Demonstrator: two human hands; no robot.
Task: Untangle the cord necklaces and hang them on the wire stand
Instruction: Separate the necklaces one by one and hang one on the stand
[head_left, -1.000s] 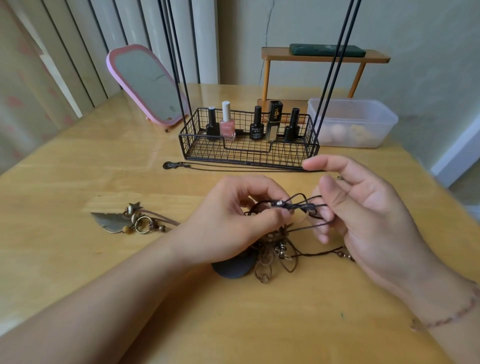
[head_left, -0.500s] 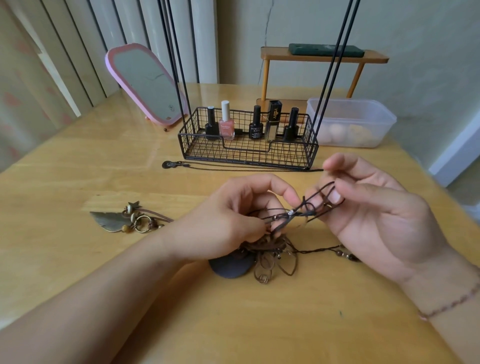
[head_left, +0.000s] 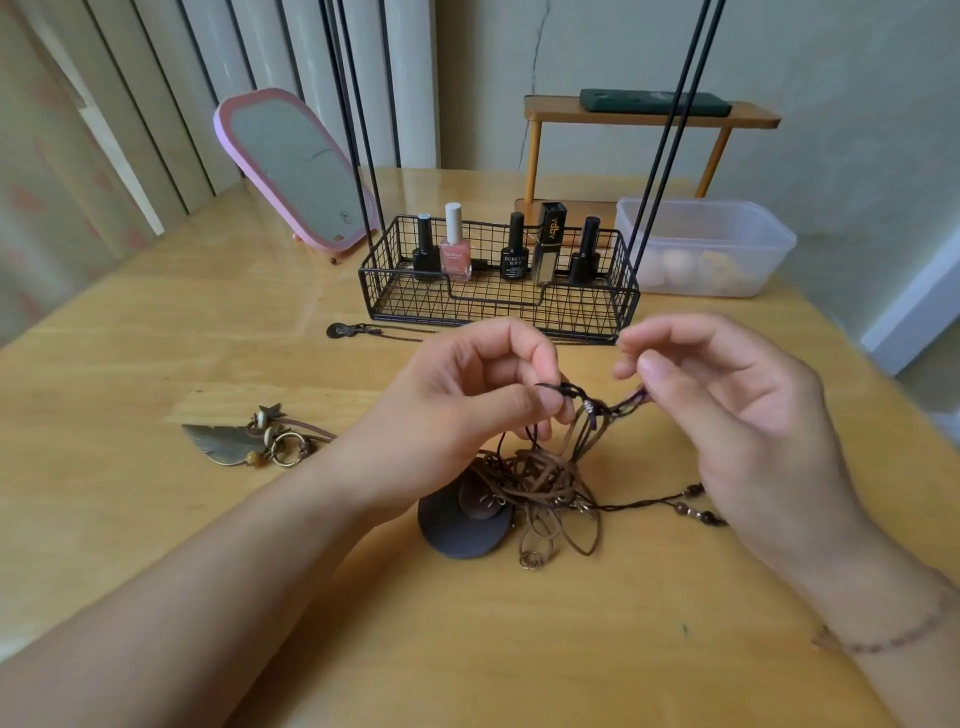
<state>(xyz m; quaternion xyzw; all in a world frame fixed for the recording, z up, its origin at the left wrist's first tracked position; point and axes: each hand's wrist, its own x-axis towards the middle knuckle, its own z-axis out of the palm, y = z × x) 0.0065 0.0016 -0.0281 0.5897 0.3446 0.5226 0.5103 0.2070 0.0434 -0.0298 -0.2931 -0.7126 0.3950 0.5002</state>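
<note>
- Tangle of brown and black cord necklaces (head_left: 540, 483): heaped on the yellow wooden table (head_left: 156, 338), its upper strands lifted between both hands.
- Left hand (head_left: 467, 410): pinching a black loop.
- Right hand (head_left: 727, 415): pinching the cords' other end.
- Black wire stand (head_left: 498, 291): behind the hands, holding nail-polish bottles (head_left: 456, 244).

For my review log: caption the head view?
Both hands, left hand and right hand, pinch tangled cord necklaces over the table.
</note>
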